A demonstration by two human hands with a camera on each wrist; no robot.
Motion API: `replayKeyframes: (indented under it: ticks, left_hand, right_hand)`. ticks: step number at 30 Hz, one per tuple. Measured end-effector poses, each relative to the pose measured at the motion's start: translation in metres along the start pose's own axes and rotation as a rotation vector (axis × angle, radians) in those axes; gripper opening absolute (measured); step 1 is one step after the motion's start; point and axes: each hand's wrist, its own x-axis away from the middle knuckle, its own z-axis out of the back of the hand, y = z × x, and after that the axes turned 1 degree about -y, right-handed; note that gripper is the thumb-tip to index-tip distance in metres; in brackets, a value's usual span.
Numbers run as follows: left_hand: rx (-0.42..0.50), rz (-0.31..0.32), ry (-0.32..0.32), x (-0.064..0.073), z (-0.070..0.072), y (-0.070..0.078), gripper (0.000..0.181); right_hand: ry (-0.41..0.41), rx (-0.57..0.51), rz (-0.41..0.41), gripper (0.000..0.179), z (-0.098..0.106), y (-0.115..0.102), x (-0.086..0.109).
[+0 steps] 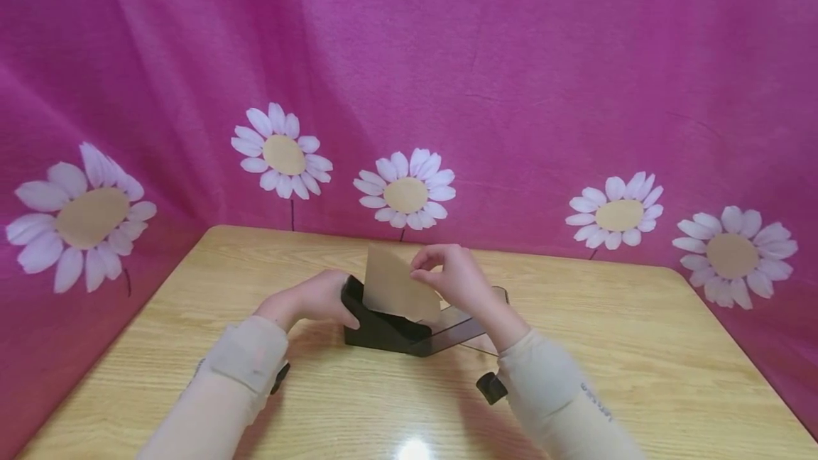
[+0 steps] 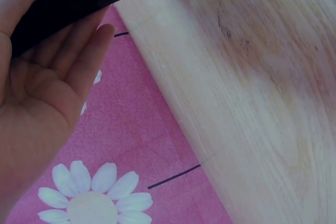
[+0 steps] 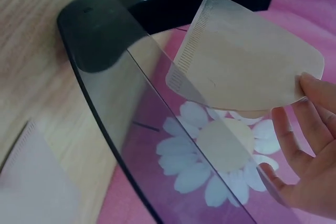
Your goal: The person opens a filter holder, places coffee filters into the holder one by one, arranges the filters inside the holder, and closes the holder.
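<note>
My left hand grips the back end of a black filter holder, thumb on the near side. The holder's see-through smoky lid is swung open toward the right. Between thumb and fingers, my right hand pinches a tan paper coffee filter by its rounded edge. That filter stands up over the holder's opening, its crimped seam toward the holder in the right wrist view. In the left wrist view, the left hand's fingers lie along the dark body of the holder.
Another pale filter with a crimped edge lies on the wooden table, partly seen past the lid. A pink cloth with daisies hangs behind and beside the table. Both wrists wear pale bands with small black devices.
</note>
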Motion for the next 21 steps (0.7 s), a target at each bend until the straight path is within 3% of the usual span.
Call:
replayKeyframes:
  ticks: [7, 21]
  left_hand:
    - [0.004, 0.044, -0.010, 0.000, -0.001, 0.004, 0.026]
    - [0.004, 0.018, 0.002, 0.001, 0.001, 0.002, 0.026]
  right_hand:
    - [-0.018, -0.023, -0.004, 0.005, -0.011, 0.006, -0.001]
    - [-0.051, -0.013, -0.009, 0.005, -0.027, 0.010, -0.006]
